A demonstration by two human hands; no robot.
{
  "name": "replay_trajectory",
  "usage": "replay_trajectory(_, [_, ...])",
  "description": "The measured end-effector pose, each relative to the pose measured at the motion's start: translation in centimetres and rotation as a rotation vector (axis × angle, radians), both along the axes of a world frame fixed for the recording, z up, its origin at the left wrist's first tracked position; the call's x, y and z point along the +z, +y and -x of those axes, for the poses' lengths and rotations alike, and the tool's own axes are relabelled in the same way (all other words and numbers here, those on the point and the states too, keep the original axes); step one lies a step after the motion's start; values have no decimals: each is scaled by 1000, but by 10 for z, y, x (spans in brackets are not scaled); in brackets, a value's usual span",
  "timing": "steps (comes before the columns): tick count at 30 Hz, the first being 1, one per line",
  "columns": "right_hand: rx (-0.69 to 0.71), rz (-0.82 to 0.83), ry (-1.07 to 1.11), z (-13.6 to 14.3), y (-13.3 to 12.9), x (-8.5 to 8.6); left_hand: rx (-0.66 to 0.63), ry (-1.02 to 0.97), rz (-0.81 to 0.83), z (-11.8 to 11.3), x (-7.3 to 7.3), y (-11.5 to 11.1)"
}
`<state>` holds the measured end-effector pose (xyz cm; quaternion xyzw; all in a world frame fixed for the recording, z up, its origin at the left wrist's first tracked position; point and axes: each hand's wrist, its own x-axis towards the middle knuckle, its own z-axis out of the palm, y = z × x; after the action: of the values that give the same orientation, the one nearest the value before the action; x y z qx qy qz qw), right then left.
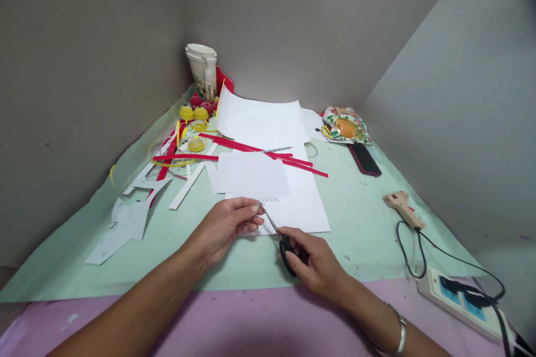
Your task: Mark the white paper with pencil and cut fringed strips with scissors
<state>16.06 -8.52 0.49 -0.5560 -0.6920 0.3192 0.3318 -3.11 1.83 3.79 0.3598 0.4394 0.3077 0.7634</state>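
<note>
My right hand (316, 262) is closed round the black handles of a pair of scissors (285, 251). Their blades point up and left, with the tips at the fingertips of my left hand (226, 226). Thumb and forefinger of that hand pinch a tiny pale piece (260, 204), too small to name. Just beyond them lies a short strip of small clear or white pieces (270, 199). White paper sheets (253, 173) are spread under and behind my hands. A patterned pencil (277, 150) and several red strips (301, 162) lie across the sheets.
Left are paper offcuts (121, 226), white strips (188, 187), yellow and red round pieces (196, 145) and a lidded cup (201, 70). Right are a floral packet (347, 125), a phone (365, 159), a glue gun (404, 209) with a looping cord, and a power strip (456, 298).
</note>
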Motion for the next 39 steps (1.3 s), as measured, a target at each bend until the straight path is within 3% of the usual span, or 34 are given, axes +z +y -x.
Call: replay_trajectory(39, [0,19,0,-1,-1,1,-31,43,-38,0,-1,0])
